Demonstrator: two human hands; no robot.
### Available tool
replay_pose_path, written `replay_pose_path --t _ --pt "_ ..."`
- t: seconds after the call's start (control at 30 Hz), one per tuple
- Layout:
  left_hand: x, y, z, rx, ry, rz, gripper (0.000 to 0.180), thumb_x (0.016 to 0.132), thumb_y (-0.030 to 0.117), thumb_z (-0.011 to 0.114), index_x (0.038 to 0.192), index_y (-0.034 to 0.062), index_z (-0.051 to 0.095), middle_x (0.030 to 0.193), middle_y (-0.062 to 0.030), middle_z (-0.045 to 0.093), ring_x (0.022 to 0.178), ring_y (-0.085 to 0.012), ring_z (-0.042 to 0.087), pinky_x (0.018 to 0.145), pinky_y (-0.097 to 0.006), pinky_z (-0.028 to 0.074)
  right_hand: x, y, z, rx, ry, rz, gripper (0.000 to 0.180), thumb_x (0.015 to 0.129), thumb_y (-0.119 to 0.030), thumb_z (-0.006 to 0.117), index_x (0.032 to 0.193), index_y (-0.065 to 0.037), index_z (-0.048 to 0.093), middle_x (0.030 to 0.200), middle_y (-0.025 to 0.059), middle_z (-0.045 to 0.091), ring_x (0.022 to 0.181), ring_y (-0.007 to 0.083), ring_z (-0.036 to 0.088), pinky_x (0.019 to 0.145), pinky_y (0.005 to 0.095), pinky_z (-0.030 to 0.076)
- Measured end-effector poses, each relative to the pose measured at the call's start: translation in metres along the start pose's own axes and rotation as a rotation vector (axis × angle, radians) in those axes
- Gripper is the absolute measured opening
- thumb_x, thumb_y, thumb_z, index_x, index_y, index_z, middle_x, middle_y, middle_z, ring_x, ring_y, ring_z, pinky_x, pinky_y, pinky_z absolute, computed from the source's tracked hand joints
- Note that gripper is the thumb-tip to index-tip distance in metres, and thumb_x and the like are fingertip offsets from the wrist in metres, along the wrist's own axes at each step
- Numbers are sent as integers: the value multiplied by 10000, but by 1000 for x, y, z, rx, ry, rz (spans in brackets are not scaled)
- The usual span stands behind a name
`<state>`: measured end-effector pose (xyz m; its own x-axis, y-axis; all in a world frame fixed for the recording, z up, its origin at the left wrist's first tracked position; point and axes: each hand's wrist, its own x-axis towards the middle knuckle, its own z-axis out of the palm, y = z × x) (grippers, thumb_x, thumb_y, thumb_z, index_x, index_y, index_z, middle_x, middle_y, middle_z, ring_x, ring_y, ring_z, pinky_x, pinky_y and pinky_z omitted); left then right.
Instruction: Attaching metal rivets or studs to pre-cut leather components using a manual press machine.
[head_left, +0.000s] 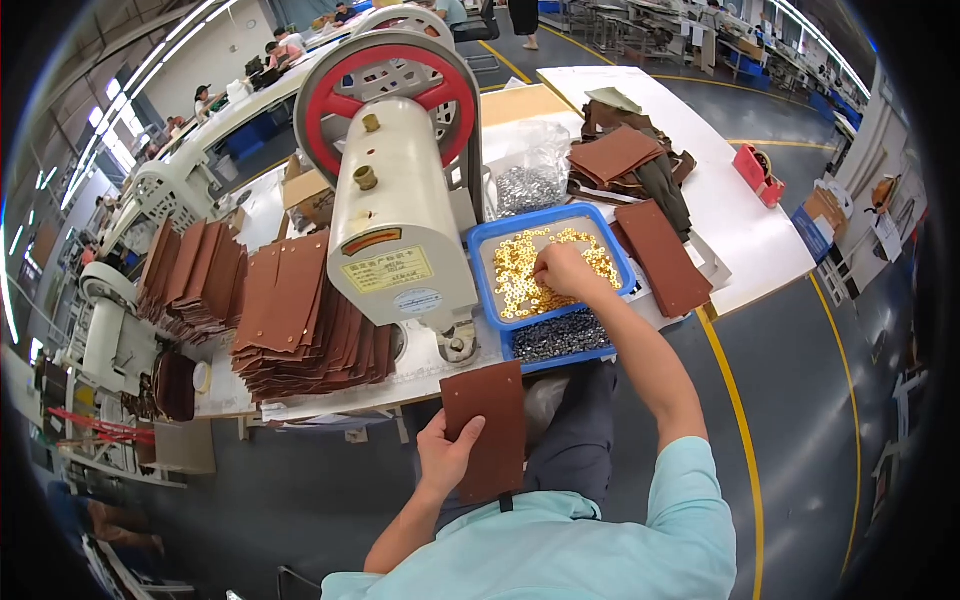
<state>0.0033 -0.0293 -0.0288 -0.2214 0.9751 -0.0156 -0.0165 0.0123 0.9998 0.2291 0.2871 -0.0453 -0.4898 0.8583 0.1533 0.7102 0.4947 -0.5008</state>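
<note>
Factory worktable point(760, 240) | left hand point(447, 455) fingers clamp brown leather panel point(488, 425) | right hand point(562, 270) fingers pinched in gold eyelets point(512, 275), blue tray point(480, 240)

- One view only, from a wide fisheye camera worn on the person's head, looking steeply down and forward
- Near below lie the person's own forearms and lap; just ahead stands the white table point(760, 240) with the press machine point(400, 210)
- Straight edges bend toward the rim, where the far workshop floor curves away
</note>
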Motion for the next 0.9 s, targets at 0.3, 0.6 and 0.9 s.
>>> replay_pose_path --t 0.3,0.6,0.9 --pt "21 -5 6 -67 3 34 275 1026 161 647 1210 -41 678 1026 -27 730 917 -73 621 821 -248 516 -11 -9 10 -217 166 -8 109 782 -145 692 806 -54 747 812 180 709 859 378 703 780 495 569" --pt "35 -2 8 -225 -61 -105 402 985 35 658 1374 -37 585 1124 -66 729 974 -96 675 868 -255 553 -95 -95 -18 581 398 133 70 827 -78 744 860 -16 748 775 78 747 734 125 722 666 286 576" --pt "24 8 17 -60 -234 -68 326 1057 167 607 1330 -7 638 1125 -29 715 964 -76 621 857 -244 523 -171 -163 5 423 312 -196 150 816 -1 811 937 -14 724 905 95 716 718 183 713 622 287 582"
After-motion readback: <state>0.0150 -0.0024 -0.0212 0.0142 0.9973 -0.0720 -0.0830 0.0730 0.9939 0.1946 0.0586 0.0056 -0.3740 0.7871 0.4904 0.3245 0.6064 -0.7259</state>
